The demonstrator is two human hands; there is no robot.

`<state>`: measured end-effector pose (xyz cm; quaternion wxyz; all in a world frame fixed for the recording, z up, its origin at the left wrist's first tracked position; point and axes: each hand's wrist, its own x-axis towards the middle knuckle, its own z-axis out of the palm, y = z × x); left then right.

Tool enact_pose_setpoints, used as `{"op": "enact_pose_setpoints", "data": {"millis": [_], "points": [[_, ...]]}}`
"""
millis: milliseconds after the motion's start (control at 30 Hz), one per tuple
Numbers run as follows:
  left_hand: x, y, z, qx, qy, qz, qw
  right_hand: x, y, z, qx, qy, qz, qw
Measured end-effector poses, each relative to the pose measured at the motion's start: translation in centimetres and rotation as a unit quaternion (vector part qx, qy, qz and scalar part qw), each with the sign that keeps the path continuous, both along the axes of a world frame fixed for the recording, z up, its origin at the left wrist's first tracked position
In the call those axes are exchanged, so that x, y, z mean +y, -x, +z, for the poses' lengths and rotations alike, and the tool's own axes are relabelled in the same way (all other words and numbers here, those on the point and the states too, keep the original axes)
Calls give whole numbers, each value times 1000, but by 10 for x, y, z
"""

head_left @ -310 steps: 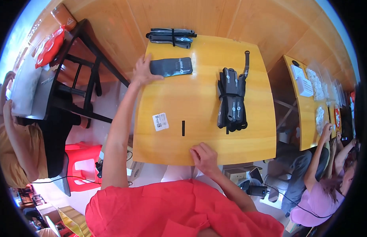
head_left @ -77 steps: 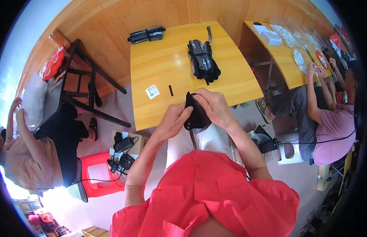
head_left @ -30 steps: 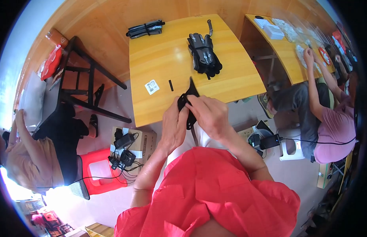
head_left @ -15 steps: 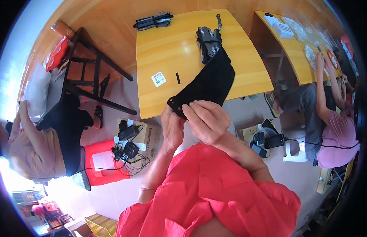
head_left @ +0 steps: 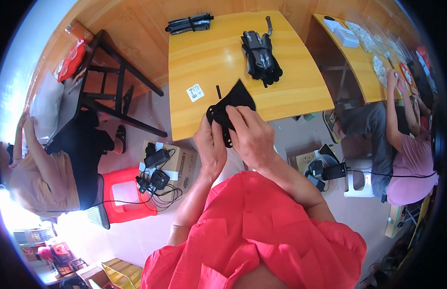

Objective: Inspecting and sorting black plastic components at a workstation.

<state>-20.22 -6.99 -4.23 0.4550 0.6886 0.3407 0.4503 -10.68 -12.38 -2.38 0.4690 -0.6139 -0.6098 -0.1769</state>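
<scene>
Both hands grip one black fabric piece (head_left: 231, 105) just off the near edge of the wooden table (head_left: 209, 58): the left hand (head_left: 210, 147) pinches its lower end, the right hand (head_left: 251, 136) closes over its middle (fingers curled tight). Farther back on the table lie a white label (head_left: 195, 92) and a pile of black gloves (head_left: 260, 56).

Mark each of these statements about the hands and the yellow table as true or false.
1. Both hands hold a black fabric piece. True.
2. The black gloves lie on the floor. False: they lie on the yellow table.
3. A white label lies on the table. True.
4. The red stool stands on the table. False: it stands on the floor, to the person's left.
5. The table is bare of anything else. False: a black bundle lies at its far edge.
</scene>
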Motion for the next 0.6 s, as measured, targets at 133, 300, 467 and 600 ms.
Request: {"op": "enact_pose_setpoints", "data": {"millis": [133,300,467,600], "points": [[-1,-5,4,63,-96,48,992,7,8,0,25,93,-47,994],[1,-14,11,-1,-9,82,997,16,0,-4,-8,55,-37,998],[12,-14,5,72,-124,98,985,24,-11,-7,7,66,-10,998],[23,-9,7,94,-154,64,981,25,-25,-5,143,54,60,986]]}}
